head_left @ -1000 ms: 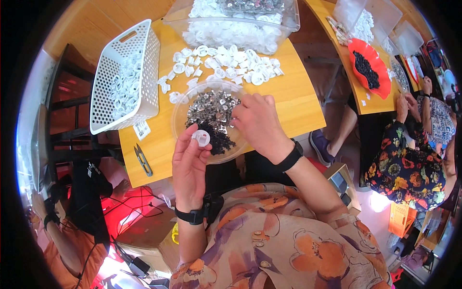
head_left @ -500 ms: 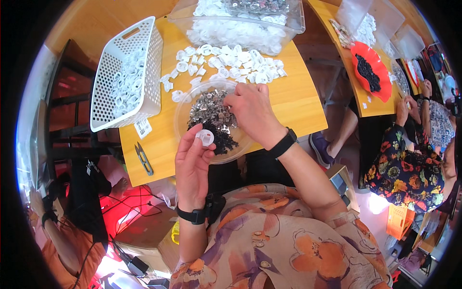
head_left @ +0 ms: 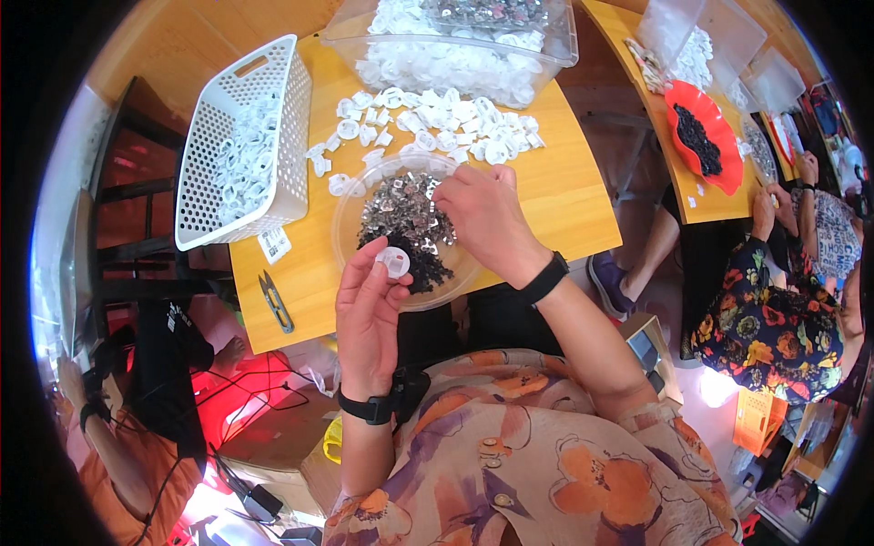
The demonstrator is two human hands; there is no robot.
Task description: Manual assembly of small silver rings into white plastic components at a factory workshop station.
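My left hand (head_left: 369, 305) pinches a small round white plastic part (head_left: 393, 263) between thumb and fingers, over the near edge of a clear round bowl (head_left: 342, 238). In that bowl lie a heap of small shiny metal pieces (head_left: 401, 207) and, nearer to me, a pile of small black pieces (head_left: 426, 270). At the bowl's right side my right hand (head_left: 492, 223) is closed, fingertips bent down among the metal pieces. The back of the hand hides whatever the fingertips may hold.
Loose white plastic parts (head_left: 446, 123) spread beyond the bowl, before a clear bin (head_left: 557, 56) full of them. A white perforated basket (head_left: 293, 136) stands left, with thread snips (head_left: 276, 302) nearer me. Co-workers sit both sides; a red dish (head_left: 729, 150) is on the right-hand table.
Both hands stay almost in place, the left still holding the white plastic part. The right fingers shift slightly at the metal pieces. The whole view moves a little.
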